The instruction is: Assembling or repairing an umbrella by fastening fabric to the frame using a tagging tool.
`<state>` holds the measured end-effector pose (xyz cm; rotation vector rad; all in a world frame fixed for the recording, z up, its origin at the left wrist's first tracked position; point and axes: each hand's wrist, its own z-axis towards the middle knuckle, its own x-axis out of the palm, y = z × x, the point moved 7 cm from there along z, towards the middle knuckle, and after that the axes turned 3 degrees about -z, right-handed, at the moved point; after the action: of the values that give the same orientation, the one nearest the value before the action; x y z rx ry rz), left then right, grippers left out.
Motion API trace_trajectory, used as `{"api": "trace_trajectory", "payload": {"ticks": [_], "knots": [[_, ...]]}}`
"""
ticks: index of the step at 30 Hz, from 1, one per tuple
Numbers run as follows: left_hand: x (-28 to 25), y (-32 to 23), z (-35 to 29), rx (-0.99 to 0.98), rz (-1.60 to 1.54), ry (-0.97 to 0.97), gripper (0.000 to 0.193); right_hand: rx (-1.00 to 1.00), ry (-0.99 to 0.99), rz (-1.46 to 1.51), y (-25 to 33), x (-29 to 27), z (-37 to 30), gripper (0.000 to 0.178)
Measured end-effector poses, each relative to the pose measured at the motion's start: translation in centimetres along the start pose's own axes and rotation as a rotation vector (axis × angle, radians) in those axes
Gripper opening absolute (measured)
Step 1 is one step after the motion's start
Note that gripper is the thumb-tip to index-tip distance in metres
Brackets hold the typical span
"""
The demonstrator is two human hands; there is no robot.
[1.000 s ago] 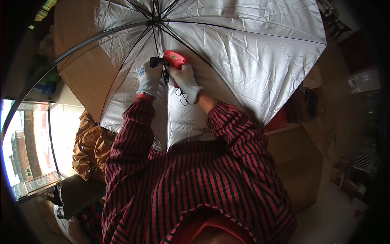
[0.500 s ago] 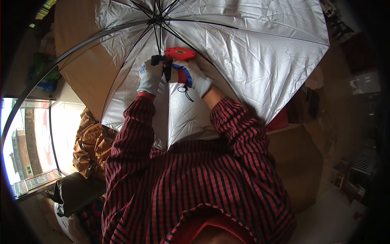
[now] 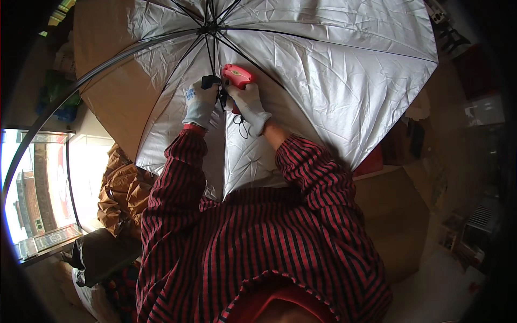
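Observation:
An open umbrella (image 3: 350,97) with a silvery lining and black ribs lies inside-up in front of me. My left hand (image 3: 199,103), in a white glove, is closed around a small black piece (image 3: 210,82) beside the ribs. My right hand (image 3: 249,105), gloved too, grips a red hand-held device (image 3: 238,76) with a rounded body and an oval label. A thin black cord loop (image 3: 240,128) hangs below that hand. Dark parts lie between the two hands, but their exact shape is hard to make out.
A long curved dark bar (image 3: 89,75), bent by the lens, runs from the hub to the left rim. Crumpled brown material (image 3: 124,188) and a dark bag (image 3: 105,257) lie at the left, near a bright window (image 3: 46,188). Brown board (image 3: 390,226) is at the right.
My right hand has turned, tilting the red device so its far end points up-left, and its blue-edged part no longer shows. My left hand has stayed nearly still.

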<state>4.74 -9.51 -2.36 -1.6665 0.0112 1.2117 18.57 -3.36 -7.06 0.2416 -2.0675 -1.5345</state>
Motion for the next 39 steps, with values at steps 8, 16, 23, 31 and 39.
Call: {"api": "trace_trajectory", "payload": {"ticks": [8, 16, 23, 31, 39], "knots": [[0.0, 0.2, 0.2, 0.02, -0.004, 0.002, 0.025, -0.045, 0.004, -0.135, 0.5, 0.2, -0.8, 0.013], [0.1, 0.9, 0.6, 0.016, -0.002, 0.003, 0.027, -0.011, 0.112, 0.264, -2.4, 0.0, 1.3, 0.013], [1.0, 4.3, 2.5, 0.005, -0.065, 0.043, 0.028, -0.229, 0.507, 0.434, -5.3, -0.5, 3.7, 0.024], [0.7, 4.3, 2.1, 0.012, -0.155, 0.087, 0.026, -0.209, 0.572, 0.162, -1.1, 0.0, 1.5, 0.014], [0.6, 3.2, 1.4, -0.053, -0.234, 0.14, 0.019, 0.17, 0.555, 0.146, 1.1, 0.2, 0.0, 0.013]]}}
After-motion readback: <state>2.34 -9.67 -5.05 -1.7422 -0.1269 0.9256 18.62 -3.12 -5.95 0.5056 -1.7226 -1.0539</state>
